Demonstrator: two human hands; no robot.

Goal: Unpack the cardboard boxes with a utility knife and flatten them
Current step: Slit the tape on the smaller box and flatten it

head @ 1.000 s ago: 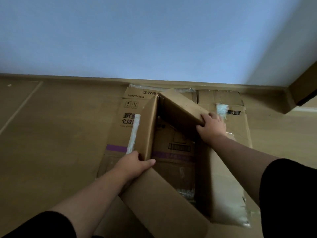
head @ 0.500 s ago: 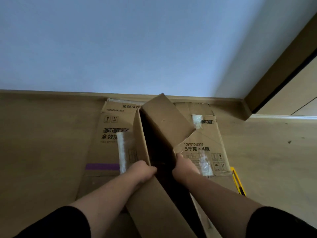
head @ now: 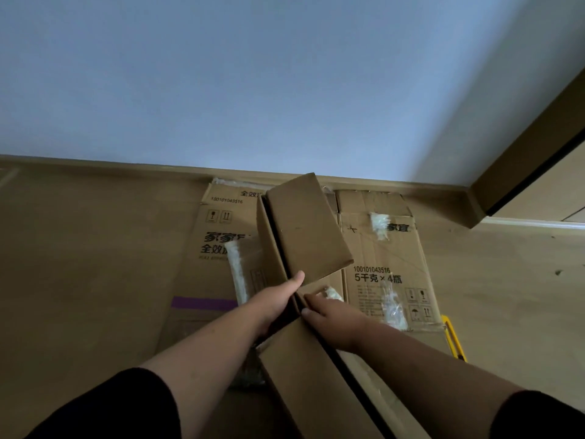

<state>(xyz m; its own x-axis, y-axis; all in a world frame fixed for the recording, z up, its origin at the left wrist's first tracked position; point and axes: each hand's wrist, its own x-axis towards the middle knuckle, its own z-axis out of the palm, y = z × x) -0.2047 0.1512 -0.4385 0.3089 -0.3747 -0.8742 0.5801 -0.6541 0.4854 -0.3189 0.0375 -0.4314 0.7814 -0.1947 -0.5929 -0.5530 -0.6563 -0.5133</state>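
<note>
Pale wall, wooden floor (head: 79, 264). My left hand (head: 273, 301) grips the half-collapsed box (head: 304, 229) lying over the flattened boxes (head: 389, 258); my right hand (head: 332, 321) presses its side. Light, stiff, creasing cardboard: I'd hold folded edges.

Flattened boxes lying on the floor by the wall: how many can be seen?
2. One flattened box lies left, with a purple stripe; the other flattened box lies right, beside the yellow knife. The box in the hands may hide more.

Brown boxes (head: 389, 264) showing black print and a purple stripe (head: 202, 303); yellow knife (head: 454, 339) lying at four o'clock.
</note>
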